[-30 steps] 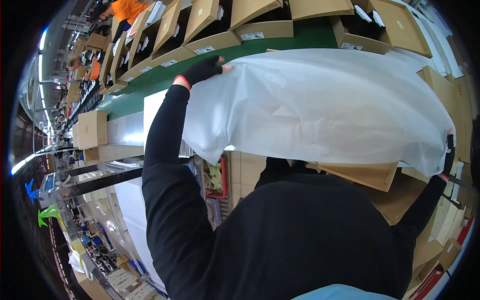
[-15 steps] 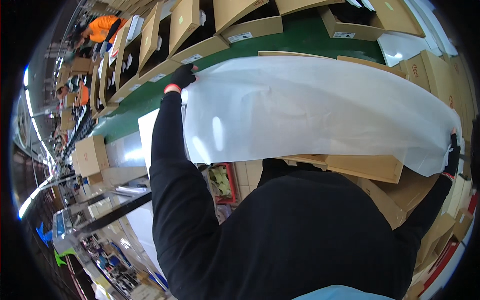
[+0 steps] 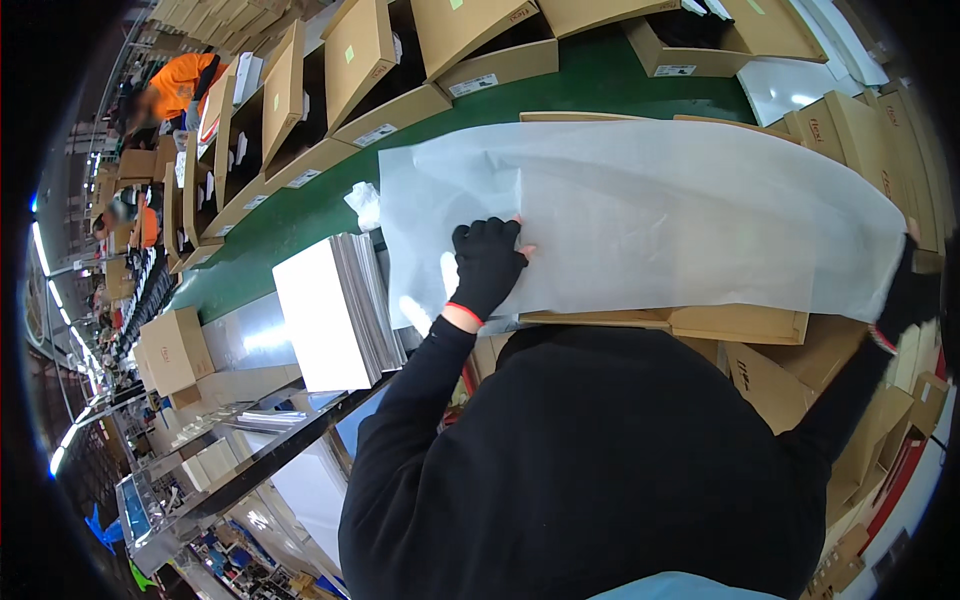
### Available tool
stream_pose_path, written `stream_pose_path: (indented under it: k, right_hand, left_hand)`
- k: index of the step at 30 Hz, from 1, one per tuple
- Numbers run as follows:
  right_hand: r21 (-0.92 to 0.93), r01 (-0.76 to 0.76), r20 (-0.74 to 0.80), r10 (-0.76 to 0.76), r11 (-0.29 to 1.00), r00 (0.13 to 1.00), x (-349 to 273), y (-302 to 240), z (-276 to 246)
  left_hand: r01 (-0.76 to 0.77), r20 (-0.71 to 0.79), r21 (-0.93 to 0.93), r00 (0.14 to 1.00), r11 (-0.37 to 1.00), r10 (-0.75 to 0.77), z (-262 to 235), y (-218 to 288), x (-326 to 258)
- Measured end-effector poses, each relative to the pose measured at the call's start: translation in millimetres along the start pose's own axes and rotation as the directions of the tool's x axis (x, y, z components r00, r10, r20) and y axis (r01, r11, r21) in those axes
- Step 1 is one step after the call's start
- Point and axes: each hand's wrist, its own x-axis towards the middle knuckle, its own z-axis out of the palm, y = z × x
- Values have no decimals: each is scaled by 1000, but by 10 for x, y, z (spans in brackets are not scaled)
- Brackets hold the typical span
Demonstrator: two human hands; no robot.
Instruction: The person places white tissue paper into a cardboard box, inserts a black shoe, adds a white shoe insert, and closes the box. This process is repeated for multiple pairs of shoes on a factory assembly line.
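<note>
A long sheet of translucent white tissue paper point(image 3: 650, 215) lies over an open cardboard box point(image 3: 740, 325), whose tan edges show along its near and far sides. My left hand point(image 3: 488, 262), in a black glove with bare fingertips, is on the sheet near the box's left end. Its fingers are curled and gripping the paper there. At the far right, my right hand point(image 3: 910, 290), gloved alike, holds the sheet's right end; its fingers are partly hidden. The paper's left part spreads past the box, and the inside of the box is hidden beneath it.
Left of the sheet stands a thick stack of white paper point(image 3: 325, 315), with a crumpled white piece point(image 3: 365, 205) behind it. Open shoe-box-like cartons point(image 3: 390, 115) line the far side of the green bench point(image 3: 600, 85). More cartons point(image 3: 850, 130) stand right. A co-worker in orange point(image 3: 180, 85) bends at far left.
My left hand has moved right and nearer, from the sheet's far left corner to over the box's left end. The sheet now lies lower and flatter. The white paper stack has come into view.
</note>
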Motion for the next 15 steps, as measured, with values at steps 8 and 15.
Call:
stream_pose_path:
  k: [8,15]
  right_hand:
    - [-79,138,922,20,987,386,-1182,-1443,1009]
    - [47,193,883,-131,980,451,-683,-1776,1169]
  left_hand:
    - [5,-28,-98,1000,995,-8,184,-137,-2]
    - [-7,-36,-297,999,955,-4,194,-85,-55]
